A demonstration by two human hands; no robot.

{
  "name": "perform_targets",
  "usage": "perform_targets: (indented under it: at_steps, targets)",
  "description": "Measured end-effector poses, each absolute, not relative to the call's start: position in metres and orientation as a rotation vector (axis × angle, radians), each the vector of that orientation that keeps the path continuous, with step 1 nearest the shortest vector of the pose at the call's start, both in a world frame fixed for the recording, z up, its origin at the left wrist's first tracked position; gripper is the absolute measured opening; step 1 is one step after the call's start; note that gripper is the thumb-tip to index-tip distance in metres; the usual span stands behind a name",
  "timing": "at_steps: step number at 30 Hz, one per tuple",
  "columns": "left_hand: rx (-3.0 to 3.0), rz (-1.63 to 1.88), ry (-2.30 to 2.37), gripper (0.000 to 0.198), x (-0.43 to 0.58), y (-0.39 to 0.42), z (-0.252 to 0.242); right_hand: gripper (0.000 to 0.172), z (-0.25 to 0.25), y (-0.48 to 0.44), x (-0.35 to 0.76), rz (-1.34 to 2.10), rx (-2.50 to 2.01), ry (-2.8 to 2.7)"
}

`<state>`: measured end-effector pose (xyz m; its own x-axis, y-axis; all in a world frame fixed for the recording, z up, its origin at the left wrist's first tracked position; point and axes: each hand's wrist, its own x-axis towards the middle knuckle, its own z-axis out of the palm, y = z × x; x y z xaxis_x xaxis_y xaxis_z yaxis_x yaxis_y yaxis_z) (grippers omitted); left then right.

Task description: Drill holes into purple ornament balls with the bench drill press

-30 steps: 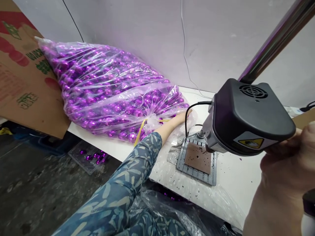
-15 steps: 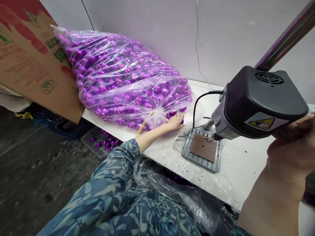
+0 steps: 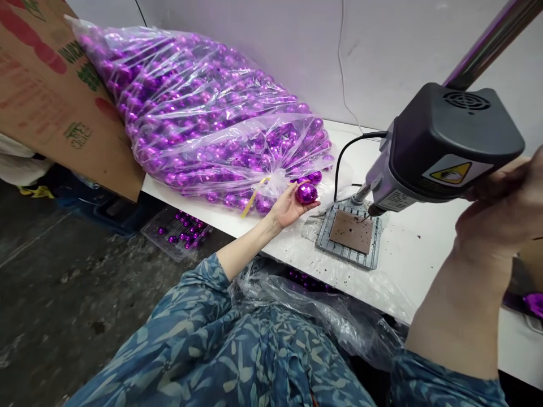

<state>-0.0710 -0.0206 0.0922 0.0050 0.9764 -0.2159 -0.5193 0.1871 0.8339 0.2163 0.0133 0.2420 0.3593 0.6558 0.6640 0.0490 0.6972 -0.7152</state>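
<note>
A shiny purple faceted ball (image 3: 306, 193) rests in my left hand (image 3: 288, 208), palm turned up and fingers around it. Just behind it, more purple balls (image 3: 314, 177) show at the gathered neck of a clear plastic bag (image 3: 275, 182) full of the same balls. My right hand (image 3: 504, 206) is curled at the right side of a small drill press (image 3: 458, 147); its grip is partly hidden by the dark motor housing. Below the drill bit, a brown square plate (image 3: 352, 233) with a small hole lies on the slotted metal base (image 3: 324, 240).
A printed cardboard box (image 3: 63, 107) stands left of the bag. Purple shavings dot the white table (image 3: 399, 277). Below the table edge are a clear tray (image 3: 155, 240) of balls and loose plastic sheeting (image 3: 292, 302). Another purple piece (image 3: 534, 302) shows at the far right.
My left hand has turned from palm down at the bag's neck to palm up, with a purple ball now visible in it. My right hand stays by the drill press.
</note>
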Motion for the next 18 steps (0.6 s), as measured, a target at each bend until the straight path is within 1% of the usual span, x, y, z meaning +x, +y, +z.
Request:
perform_targets:
  at_steps: [4,8,12,14,16,18]
  targets:
    - [0.55,1.195,0.862,0.039,-0.064,-0.035,0.098,0.071,0.245,0.017,0.213,0.414,-0.602,-1.234]
    - [0.576,1.181,0.853,0.037,-0.051,-0.046,0.092,0.071,0.246,0.017,0.21,0.399,-0.589,-1.237]
    - [0.585,1.189,0.871,0.022,-0.041,-0.049,0.084,0.064,0.245,0.017,0.207,0.372,-0.613,-1.226]
    - [0.586,1.181,0.862,0.017,-0.037,-0.048,0.079,0.067,0.243,0.02,0.208,0.346,-0.623,-1.21]
    - [0.623,1.149,0.876,0.018,-0.033,-0.046,0.071,0.069,0.24,0.023,0.211,0.318,-0.65,-1.238]
    - [0.718,1.106,0.947,0.024,-0.028,-0.042,0.061,0.072,0.237,0.026,0.214,0.29,-0.689,-1.283]
